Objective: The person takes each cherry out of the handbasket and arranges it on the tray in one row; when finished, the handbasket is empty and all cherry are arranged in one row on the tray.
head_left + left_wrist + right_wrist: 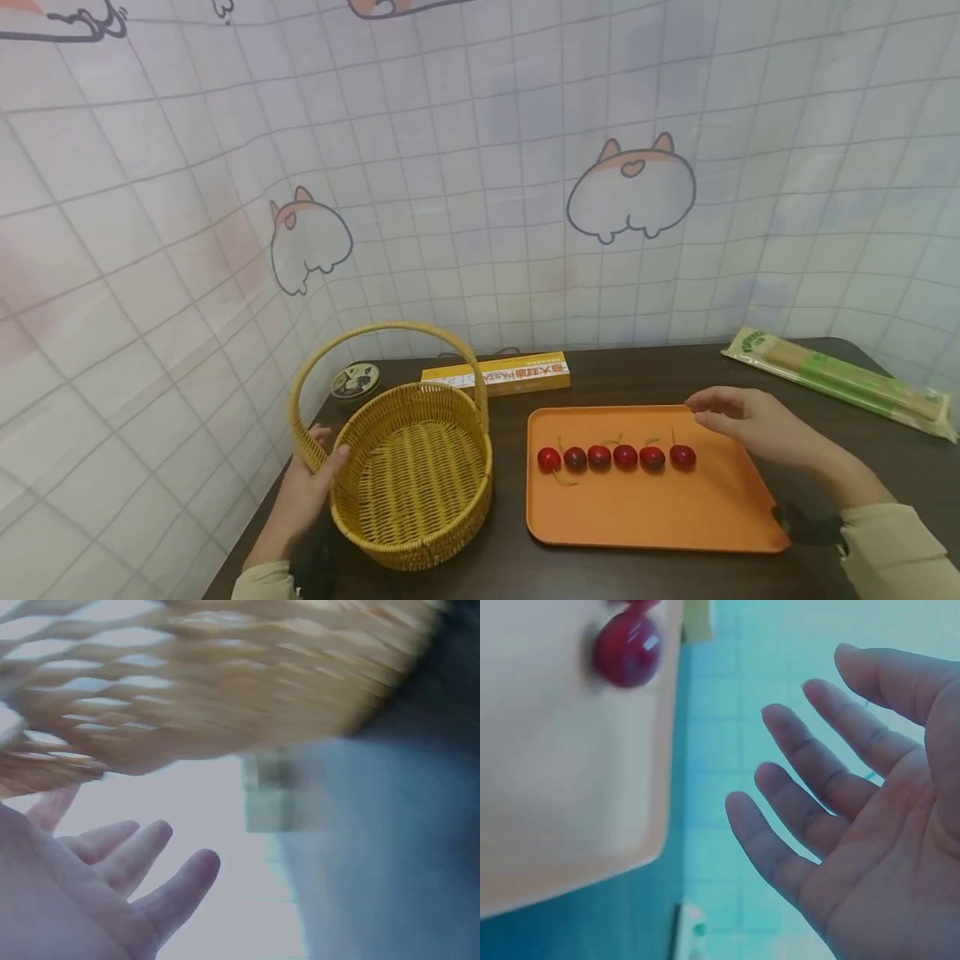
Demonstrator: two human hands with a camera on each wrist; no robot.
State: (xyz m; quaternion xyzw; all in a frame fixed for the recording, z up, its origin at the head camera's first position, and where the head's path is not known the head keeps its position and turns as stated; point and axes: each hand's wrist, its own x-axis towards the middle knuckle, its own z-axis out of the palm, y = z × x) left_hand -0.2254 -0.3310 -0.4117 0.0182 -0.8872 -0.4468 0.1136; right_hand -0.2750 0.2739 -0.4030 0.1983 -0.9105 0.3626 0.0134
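A yellow wicker basket [420, 546] with a tall arched handle stands on the left of the table, its inside bare. My left hand [303, 492] holds it at the left side by the handle's base, thumb over the rim. In the left wrist view the other fingers [142, 855] spread out below the blurred weave. Several dark red cherries with stems [625, 457] lie in a row across an orange tray [637, 517]. Over the tray's far right corner hovers my right hand [757, 421], fingers loosely bent, holding nothing; the right wrist view shows its palm beside a cherry [628, 650].
A yellow pasta box [525, 375] lies behind the basket and tray. At the back left stands a round patterned tin [355, 381]. A green and clear packet of long noodles [840, 379] lies at the back right. Patterned cloth [465, 208] hangs behind the dark table.
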